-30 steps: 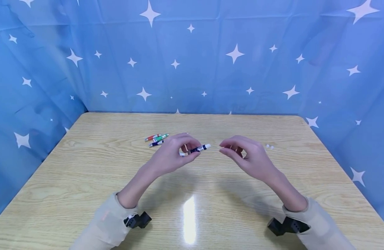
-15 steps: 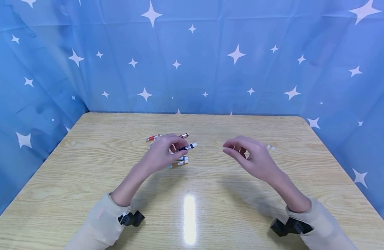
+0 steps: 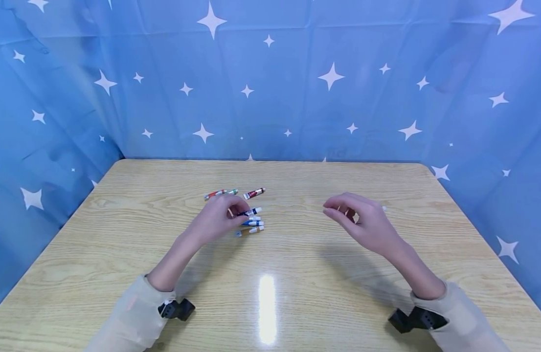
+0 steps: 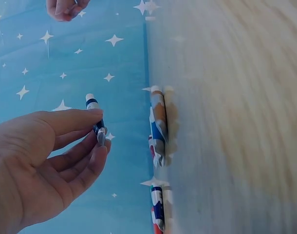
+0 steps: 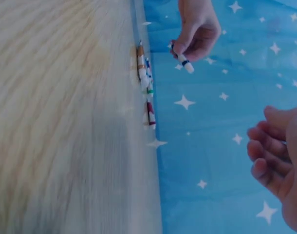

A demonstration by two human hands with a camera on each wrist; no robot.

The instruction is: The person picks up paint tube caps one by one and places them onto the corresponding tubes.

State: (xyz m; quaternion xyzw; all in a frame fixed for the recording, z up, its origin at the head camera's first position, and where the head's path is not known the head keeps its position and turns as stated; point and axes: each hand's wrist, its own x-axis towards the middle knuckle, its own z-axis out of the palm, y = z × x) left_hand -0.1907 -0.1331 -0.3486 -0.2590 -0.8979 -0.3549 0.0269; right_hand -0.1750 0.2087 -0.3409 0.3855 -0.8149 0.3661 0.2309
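Note:
Between thumb and fingers my left hand (image 3: 219, 215) pinches a small paint tube (image 4: 92, 105) with a navy band and a white cap, raised above the table in the left wrist view. Under and around that hand lie other small tubes: a blue tube (image 3: 256, 223), a brown tube (image 3: 249, 231), a dark red tube (image 3: 255, 193) and a red tube (image 3: 215, 194). Partly covered by the hand is a green tube (image 3: 233, 191). My right hand (image 3: 360, 220) hovers over the right half of the table, fingers loosely bent, with nothing visible between them.
The wooden table (image 3: 332, 303) ends at a blue star-patterned curtain (image 3: 288, 112). Just beyond my right hand a small white piece (image 3: 384, 209) peeks out. Another navy tube (image 4: 158, 207) lies among the tubes in the left wrist view.
My left hand has moved left with the tube, back over the other tubes, uncovering the dark red, blue and brown ones. My right hand has shifted right, partly covering the small white pieces.

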